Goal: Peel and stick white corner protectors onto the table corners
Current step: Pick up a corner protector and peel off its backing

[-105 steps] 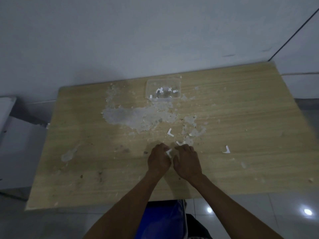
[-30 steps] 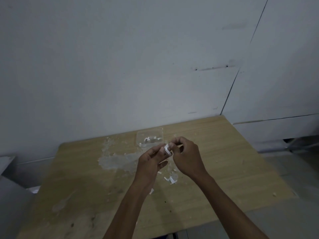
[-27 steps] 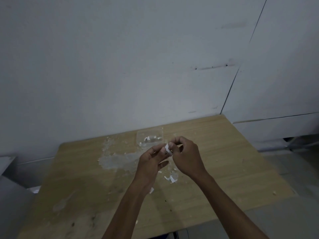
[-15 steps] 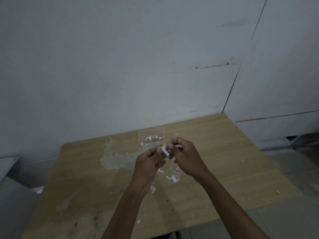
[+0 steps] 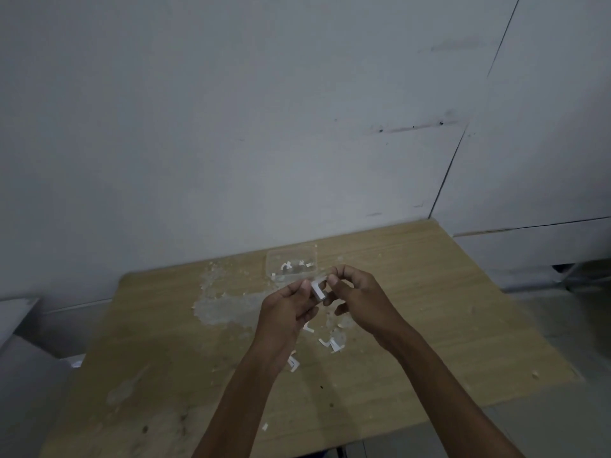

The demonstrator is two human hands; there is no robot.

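- Both hands raised above the wooden table [image 5: 413, 292], meeting near mid-frame.
- Left hand [image 5: 287, 312] pinches a white corner protector [image 5: 318, 290] between thumb and fingertips; remaining fingers curl under.
- Right hand [image 5: 358, 297] pinches the same piece from the other side, thumb and forefinger at its upper edge (looks like it is on the backing, too small to confirm).
- Protector is L-shaped, held in the air between the two hands, clear of the tabletop.
- Clear plastic box [image 5: 291, 264] sits on the table just beyond the hands, near the wall [image 5: 264, 127]; a few small white pieces inside.
- Loose white bits [image 5: 332, 344] lie on the table below the hands, one more [image 5: 293, 363] beside the left forearm, another small scrap [image 5: 265, 426] near the front edge.
- Pale flaky residue patch [image 5: 221, 305] spreads over the tabletop left of the hands.
- Far right table corner [image 5: 433, 220] in view, bare wood, touching the wall.
- Lighting dim, fine detail on the protector unclear.
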